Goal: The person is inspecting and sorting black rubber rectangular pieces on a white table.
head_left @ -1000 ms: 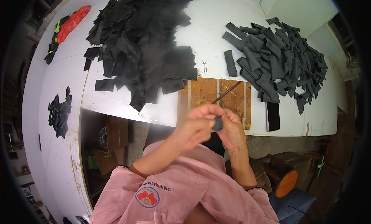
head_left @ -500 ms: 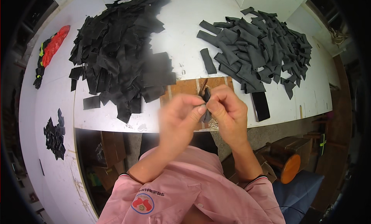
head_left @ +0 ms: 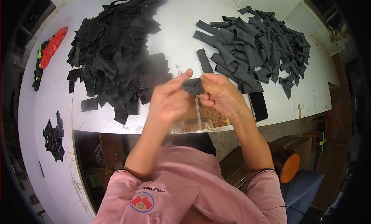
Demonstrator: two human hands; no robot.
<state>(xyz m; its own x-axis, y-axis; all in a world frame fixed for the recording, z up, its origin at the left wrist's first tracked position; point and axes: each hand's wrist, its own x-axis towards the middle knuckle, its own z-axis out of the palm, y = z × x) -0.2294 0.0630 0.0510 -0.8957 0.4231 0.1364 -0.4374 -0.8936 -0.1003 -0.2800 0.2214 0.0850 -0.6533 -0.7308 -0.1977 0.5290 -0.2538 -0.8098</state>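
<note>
Between my two hands, above the front of the table, is a small dark grey fabric piece (head_left: pixel 191 86), bunched and folded. My right hand (head_left: pixel 222 93) pinches its right end between thumb and fingers. At the other end, my left hand (head_left: pixel 169 100) has its fingers curled against the fabric, with the thumb raised off it; the fingertips there are partly hidden. Below the hands lies a brown, tile-patterned board (head_left: pixel 189 121) at the table's front edge. A dark phone (head_left: pixel 258 106) rests to the right of my right hand.
A big heap of flat black fabric pieces (head_left: pixel 112 50) covers the table's left. Folded dark grey strips (head_left: pixel 251 46) are piled at the right. Farther left are a red plastic bag (head_left: pixel 54 42) and a small dark fabric pile (head_left: pixel 54 137). A round orange stool (head_left: pixel 290 168) stands below, right.
Both hands have risen and moved slightly away from me with the fabric piece, which now lies sideways between them. My left thumb has lifted off it. The scissors-like tool behind them is now hidden.
</note>
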